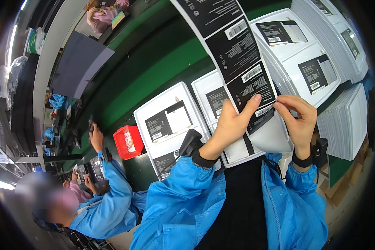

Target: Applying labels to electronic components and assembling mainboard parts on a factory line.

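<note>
Both of my hands are on one strip of black labels (233, 46): my left hand (233, 123) grips it with the thumb laid over its face, and my right hand (298, 116) pinches thumb and forefinger at its right edge, near the lower end. Its long axis runs from the upper edge of view down and rightward to my fingers; at least three labels show along it, with three barcodes. One pale curved sheet (271, 139) bulges out just beneath that lower end.

From the left, one co-worker's hand (96, 137) holds a dark object too blurred to tell. Next, on the green counter (133, 89), sits one red bin (120, 143) with whitish scraps (129, 139) in it. Just beside it lies one white tray (164, 102) containing two flat black-and-white pieces (158, 125), one above the other. A second white tray (203, 83) lies partly under the strip and my left hand, so I cannot count its contents. To the right stand three stacks of white trays (296, 50): the nearer upper one bears two similar pieces in its top tray, the far one shows two more, and the lower one shows mostly its layered edges.
</note>
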{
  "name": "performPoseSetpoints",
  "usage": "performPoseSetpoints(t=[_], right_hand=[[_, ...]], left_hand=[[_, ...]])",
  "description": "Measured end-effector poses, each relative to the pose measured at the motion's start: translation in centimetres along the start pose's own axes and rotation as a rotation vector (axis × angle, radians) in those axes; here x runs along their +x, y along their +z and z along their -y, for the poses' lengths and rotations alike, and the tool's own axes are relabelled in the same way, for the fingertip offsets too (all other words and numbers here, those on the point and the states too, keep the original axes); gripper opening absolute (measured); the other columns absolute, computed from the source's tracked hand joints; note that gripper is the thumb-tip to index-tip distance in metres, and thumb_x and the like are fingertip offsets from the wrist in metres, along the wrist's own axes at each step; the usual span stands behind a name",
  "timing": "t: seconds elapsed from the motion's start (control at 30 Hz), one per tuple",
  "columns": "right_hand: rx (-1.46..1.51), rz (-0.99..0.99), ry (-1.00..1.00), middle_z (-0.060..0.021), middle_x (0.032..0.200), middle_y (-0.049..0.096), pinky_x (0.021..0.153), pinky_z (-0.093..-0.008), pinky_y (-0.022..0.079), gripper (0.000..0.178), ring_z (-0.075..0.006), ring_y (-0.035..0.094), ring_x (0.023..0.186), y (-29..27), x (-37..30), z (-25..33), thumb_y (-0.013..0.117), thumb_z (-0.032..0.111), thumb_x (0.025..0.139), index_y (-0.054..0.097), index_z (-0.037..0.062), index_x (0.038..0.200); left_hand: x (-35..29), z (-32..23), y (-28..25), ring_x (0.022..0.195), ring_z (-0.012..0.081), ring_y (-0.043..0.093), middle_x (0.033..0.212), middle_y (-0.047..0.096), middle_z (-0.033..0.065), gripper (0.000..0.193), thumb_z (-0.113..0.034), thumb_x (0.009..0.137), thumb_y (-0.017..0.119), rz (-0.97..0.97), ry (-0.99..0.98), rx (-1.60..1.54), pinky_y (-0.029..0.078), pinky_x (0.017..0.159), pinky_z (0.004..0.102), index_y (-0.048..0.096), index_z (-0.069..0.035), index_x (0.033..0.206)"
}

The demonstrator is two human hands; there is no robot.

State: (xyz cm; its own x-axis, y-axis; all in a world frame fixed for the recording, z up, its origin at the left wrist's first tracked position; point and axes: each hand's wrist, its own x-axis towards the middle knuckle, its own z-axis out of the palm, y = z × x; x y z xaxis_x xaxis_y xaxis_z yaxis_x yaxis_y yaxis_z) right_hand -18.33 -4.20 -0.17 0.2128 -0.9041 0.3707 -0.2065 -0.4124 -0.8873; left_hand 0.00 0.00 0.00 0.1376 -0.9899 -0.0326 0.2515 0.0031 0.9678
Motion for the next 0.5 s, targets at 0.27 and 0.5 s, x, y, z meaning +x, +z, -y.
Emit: performPoseSetpoints(t=[0.27, 0.5], right_hand=[[-0.046, 0.025, -0.053, -0.0125, 0.093, 0.075, 0.070, -0.0246, 0.055, 0.015, -0.0139, 0.070, 0.081, -0.5, 0.2, 1.8, 0.079, -0.002, 0.081, 0.076, -0.0027, 0.096], [0.135, 0.173, 0.186, -0.0079, 0.093, 0.072, 0.069, -0.0237, 0.054, 0.014, -0.0134, 0.069, 0.082, -1.4, 0.7, 1.2, 0.077, 0.001, 0.083, 0.073, -0.0013, 0.097]], left_hand=[[-0.4, -0.2, 0.2, 0.090, 0.0110, 0.066, 0.103, 0.073, 0.0075, 0.027, -0.018, 0.102, 0.063, -0.021, 0.032, -0.048, 0.054, 0.078, 0.0267, 0.067, 0.004, 0.116], [-1.0, -0.8, -0.1, 0.095, 0.0124, 0.065, 0.107, 0.072, 0.0081, 0.025, -0.012, 0.100, 0.063, 0.089, 0.103, 0.103, 0.053, 0.083, 0.0282, 0.066, 0.003, 0.119]])
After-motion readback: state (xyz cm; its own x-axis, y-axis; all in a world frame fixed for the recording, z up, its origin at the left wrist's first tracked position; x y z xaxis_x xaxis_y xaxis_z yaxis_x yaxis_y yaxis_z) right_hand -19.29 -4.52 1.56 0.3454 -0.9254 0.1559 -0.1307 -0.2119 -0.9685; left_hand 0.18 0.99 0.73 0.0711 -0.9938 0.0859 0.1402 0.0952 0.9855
